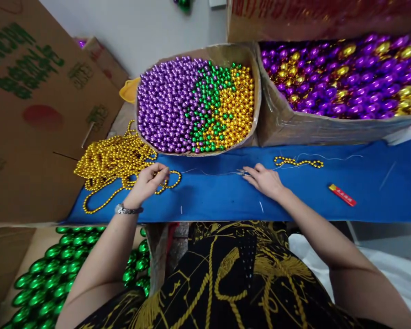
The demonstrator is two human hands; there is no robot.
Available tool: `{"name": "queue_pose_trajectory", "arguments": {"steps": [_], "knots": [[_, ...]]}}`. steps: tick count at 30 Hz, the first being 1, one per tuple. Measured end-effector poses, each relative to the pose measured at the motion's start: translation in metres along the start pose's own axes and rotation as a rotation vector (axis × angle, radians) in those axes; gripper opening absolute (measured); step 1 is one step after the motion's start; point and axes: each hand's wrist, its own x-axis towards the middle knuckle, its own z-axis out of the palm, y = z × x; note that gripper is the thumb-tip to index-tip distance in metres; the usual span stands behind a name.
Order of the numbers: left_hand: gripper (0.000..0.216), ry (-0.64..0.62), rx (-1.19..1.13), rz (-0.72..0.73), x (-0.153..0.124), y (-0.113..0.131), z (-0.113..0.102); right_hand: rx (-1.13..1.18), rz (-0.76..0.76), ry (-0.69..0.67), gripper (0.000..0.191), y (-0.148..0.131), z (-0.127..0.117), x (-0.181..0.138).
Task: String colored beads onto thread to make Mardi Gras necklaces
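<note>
My left hand (150, 181) is closed in a pinch on a strand of gold beads (169, 178) at the left of the blue tabletop (226, 196). That strand runs back into a big heap of gold bead strands (113, 162). A thin thread (208, 172) stretches from my left hand to my right hand (264, 179). The right hand's fingers are pressed together around a small metal tool (242, 172) lying on the blue surface. Just beyond the right hand lies a short gold bead strand (297, 162) with a loose thread.
A cardboard box (253, 68) of purple, green and gold beads stands behind the hands. A second box (284, 123) of large purple and gold balls is at the right. A red lighter (342, 195) lies at the right. Green balls (51, 274) fill a box at lower left.
</note>
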Motion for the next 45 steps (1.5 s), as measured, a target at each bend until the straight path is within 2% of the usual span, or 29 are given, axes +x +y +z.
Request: {"name": "queue_pose_trajectory", "arguments": {"steps": [5,11,15,18,21,25,29,31,33,35,37,39,41,45], "knots": [[0.033,-0.005,0.015,0.011,-0.002,0.006,-0.001,-0.093,-0.028,-0.099,0.048,-0.010,0.005,0.015],[0.035,0.033,0.064,0.008,-0.002,0.000,-0.008,-0.071,0.019,-0.088,0.046,-0.010,0.009,0.020],[0.034,0.117,0.427,0.030,0.005,-0.011,-0.004,-0.027,0.113,-0.015,0.048,0.017,0.006,0.008],[0.037,0.103,0.665,0.186,0.010,-0.005,0.014,0.074,0.160,-0.024,0.047,0.041,0.007,0.002],[0.038,0.058,0.565,0.340,0.016,0.019,0.041,0.128,0.164,-0.077,0.032,0.050,0.010,0.002],[0.033,-0.140,0.138,0.424,0.032,0.074,0.087,0.216,0.084,-0.081,0.024,0.034,0.002,-0.015],[0.036,-0.507,-0.273,0.481,0.053,0.139,0.152,0.389,-0.094,-0.059,0.019,0.005,-0.031,-0.069],[0.037,-0.728,-0.416,0.545,0.060,0.168,0.192,0.657,-0.220,0.042,0.021,-0.003,-0.048,-0.103],[0.039,-0.947,-0.480,0.596,0.062,0.190,0.231,0.871,-0.233,0.130,0.022,-0.001,-0.060,-0.138],[0.041,-1.136,-0.478,0.606,0.061,0.204,0.262,1.068,-0.128,0.230,0.023,0.009,-0.063,-0.172],[0.041,-1.243,-0.446,0.578,0.058,0.210,0.284,1.273,0.016,0.402,0.027,0.026,-0.060,-0.202],[0.033,-1.264,-0.392,0.565,0.055,0.211,0.297,1.408,0.164,0.610,0.033,0.045,-0.053,-0.228],[0.024,-1.255,-0.330,0.592,0.052,0.210,0.306,1.430,0.342,0.765,0.040,0.062,-0.043,-0.250],[0.018,-1.176,-0.193,0.671,0.042,0.212,0.328,1.312,0.647,0.896,0.044,0.090,-0.009,-0.285]]}}
